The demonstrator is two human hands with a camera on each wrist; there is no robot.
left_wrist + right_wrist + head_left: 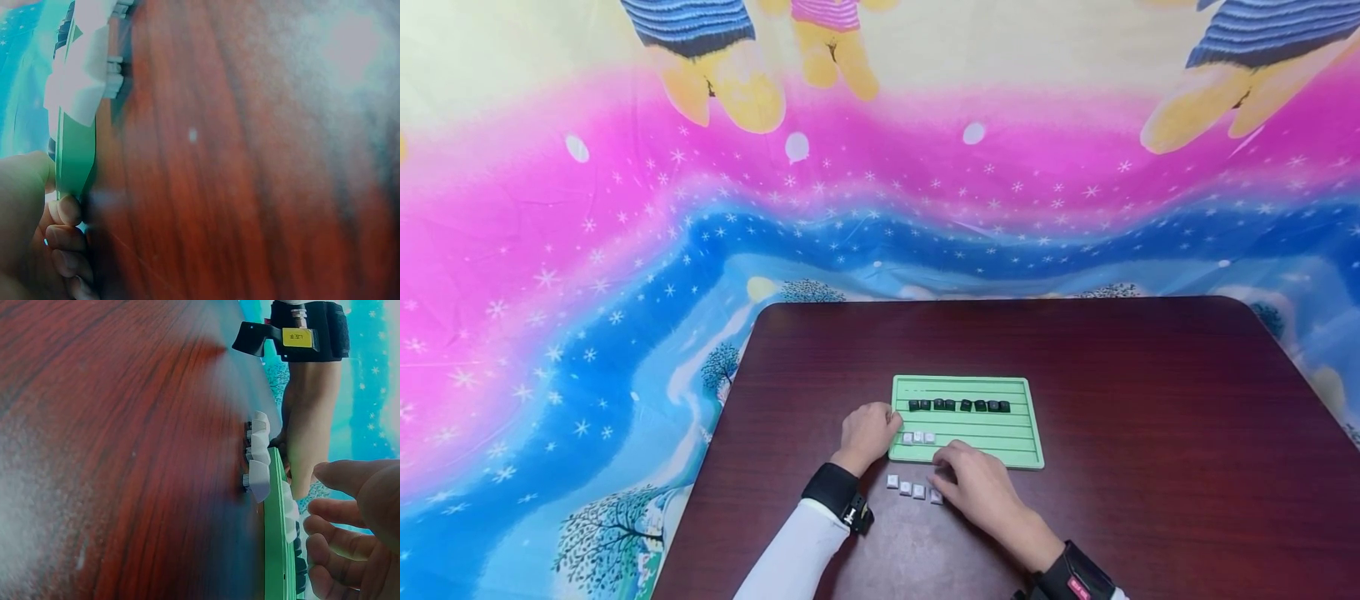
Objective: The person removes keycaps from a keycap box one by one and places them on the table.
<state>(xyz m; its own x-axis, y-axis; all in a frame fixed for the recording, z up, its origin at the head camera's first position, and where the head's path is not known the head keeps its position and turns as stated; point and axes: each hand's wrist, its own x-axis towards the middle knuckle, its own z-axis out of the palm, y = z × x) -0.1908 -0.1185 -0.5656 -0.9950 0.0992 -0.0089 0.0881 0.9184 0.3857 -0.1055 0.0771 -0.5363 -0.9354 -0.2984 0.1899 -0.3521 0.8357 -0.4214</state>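
Note:
A light green ridged tray [970,454] lies on the table. My left hand [867,435] grips its left edge; in the left wrist view the thumb is on the upper side and the fingers curl at the lower edge. Across an upper ridge stand several black keycaps [950,405], and three white keycaps [918,437] sit at the tray's lower left. Several more white keycaps [906,489] lie in a loose row on the table in front. Over the tray's front edge, my right hand [981,487] has loosely bent, spread fingers, holding nothing, its thumb beside the rightmost loose keycap [936,497].
The dark red-brown table [1150,417] has rounded far corners. Behind it and along its left side hangs a colourful patterned cloth [880,183]. Each wrist wears a black strap, the left one [835,493] close to the loose white keycaps.

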